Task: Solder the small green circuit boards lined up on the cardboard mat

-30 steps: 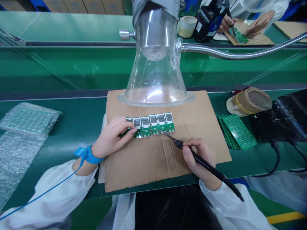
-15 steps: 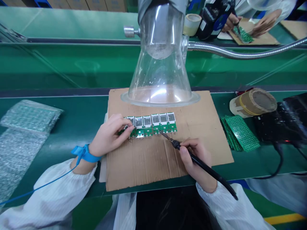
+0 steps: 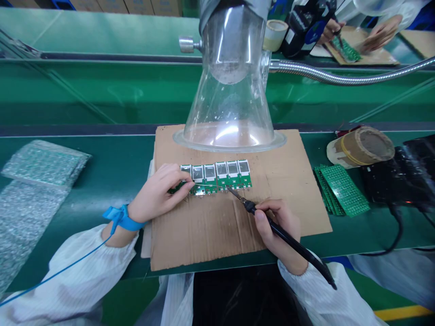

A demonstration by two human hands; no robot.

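Observation:
A row of small green circuit boards with white-framed screens lies on a cardboard sheet. My left hand, a blue wrist strap round its wrist, covers the row's left end. Its thumb and forefinger pinch a thin solder wire that runs rightward over the boards. In my right hand is a black soldering iron, held like a pen. The iron's tip meets the lower edge of the boards right of the middle, by the wire's end; whether they touch I cannot tell.
A clear fume hood hangs over the cardboard. Green boards, a tape roll and a black device stand at right. Bubble-wrapped boards lie at left. Across the bench, another person's hands handle a board.
The whole view has shifted slightly. My hands keep almost the same place on the boards, with the iron's tip still at the lower edge.

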